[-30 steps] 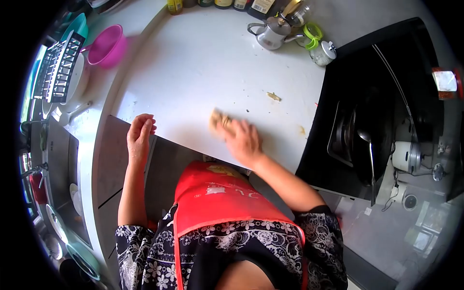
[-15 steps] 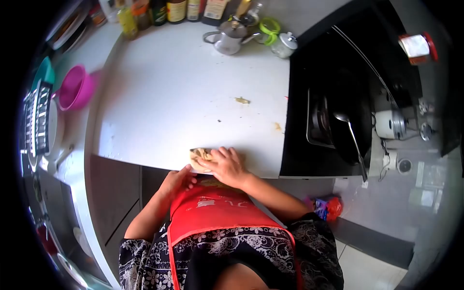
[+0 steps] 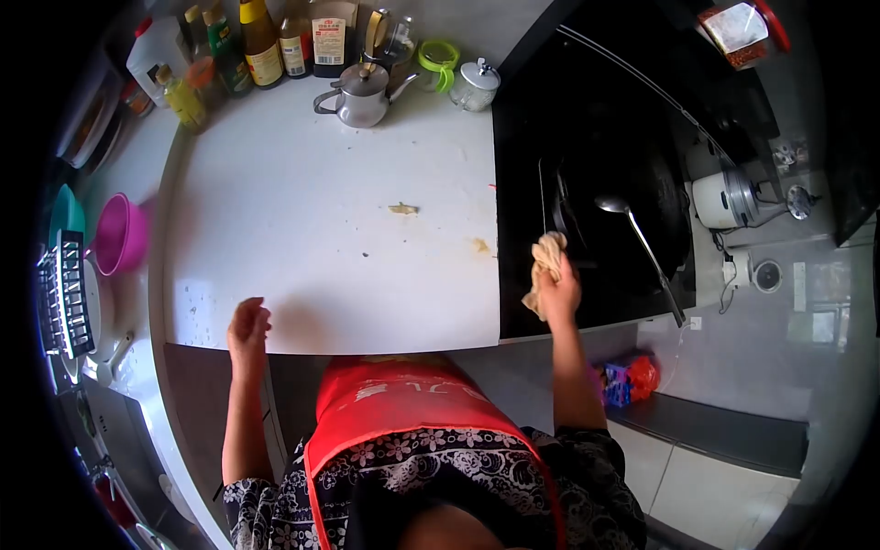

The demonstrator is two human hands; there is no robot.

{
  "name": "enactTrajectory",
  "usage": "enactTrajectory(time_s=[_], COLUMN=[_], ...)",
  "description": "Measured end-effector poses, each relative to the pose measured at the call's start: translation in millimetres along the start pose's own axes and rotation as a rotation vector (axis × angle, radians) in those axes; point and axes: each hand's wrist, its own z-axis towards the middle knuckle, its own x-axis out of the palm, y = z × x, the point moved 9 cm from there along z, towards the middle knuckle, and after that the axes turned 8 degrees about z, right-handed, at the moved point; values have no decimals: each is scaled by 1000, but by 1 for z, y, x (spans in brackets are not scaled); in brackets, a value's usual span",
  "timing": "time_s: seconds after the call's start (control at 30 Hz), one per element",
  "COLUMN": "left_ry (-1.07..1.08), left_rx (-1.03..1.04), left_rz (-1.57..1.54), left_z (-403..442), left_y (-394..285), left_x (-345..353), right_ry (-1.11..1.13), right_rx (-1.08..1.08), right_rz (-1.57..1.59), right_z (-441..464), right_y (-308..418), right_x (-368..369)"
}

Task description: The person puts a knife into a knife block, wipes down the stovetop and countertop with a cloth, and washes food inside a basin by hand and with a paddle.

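My right hand (image 3: 559, 291) is closed on a crumpled beige cloth (image 3: 546, 255) over the left part of the black cooktop (image 3: 522, 202). A black wok (image 3: 646, 247) sits just right of it, with a metal ladle (image 3: 646, 238) lying across. Above the front left of the white countertop (image 3: 275, 202), my left hand (image 3: 247, 332) holds nothing; its fingers are loosely bent. On the counter between the hands lie a yellowish scrap (image 3: 403, 209), a small dark bit (image 3: 365, 255) and a yellowish smear (image 3: 480, 245).
At the back stand a steel teapot (image 3: 362, 96), a glass jar (image 3: 475, 87), a green-lidded container (image 3: 438, 64) and several bottles (image 3: 261, 55). A pink bowl (image 3: 121, 234) and a dish rack (image 3: 64, 293) are on the left. A rice cooker (image 3: 720, 200) stands right of the cooktop.
My right hand has carried the cloth from the counter's front edge rightward to the cooktop. My left hand has moved left, away from the cloth. The view has shifted a little.
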Motion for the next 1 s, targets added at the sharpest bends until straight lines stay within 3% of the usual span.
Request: enactTrajectory(time_s=[0.07,0.13,0.17,0.2,0.23,0.27,0.33,0.37,0.47,0.53,0.57,0.67,0.73,0.8,0.87,0.93,1.0], left_ry=[-77,-100,-116,-108,-109,-111,-117,-129,-181,-213,-222,-226,-188,-162,-67,60,248], left_rx=[-22,20,63,66,70,73,105,134,88,83,79,74,56,27,55,77,45], left_rz=[76,115,151,157,169,179,198,213,278,258,245,225,183,165,103,27,-15], left_z=[12,20,22,22,22,22,26,28,30,27,24,18,14,11,8,9,9], left_y=[9,26,26,21,15,11,1,-4,0,7,12,7,2,-8,-19,-28,-36], left_x=[-14,-16,-15,-10,-3,3,8,9,-3,-11,-15,-11,1,11,26,50,92], right_ry=[61,39,153,102,201,196,380,376,153,204,35,256,299,328,234,146,279], right_rx=[111,74,151,56,170,32,-104,-103,167,416,193,21,-58,200,252,126,52], right_rz=[-162,-398,-346,-345,-373,-339,71,71,-129,-2,-293,-224,-80,166,-26,-376,-353], right_z=[16,29,38,47,53,59,64,64,56,51,58,57,54,52,56,44,34], right_y=[-32,-26,-6,5,32,46,52,50,37,41,44,49,42,14,-3,28,64], right_x=[8,35,47,62,65,75,96,91,44,35,45,88,92,81,58,63,87])
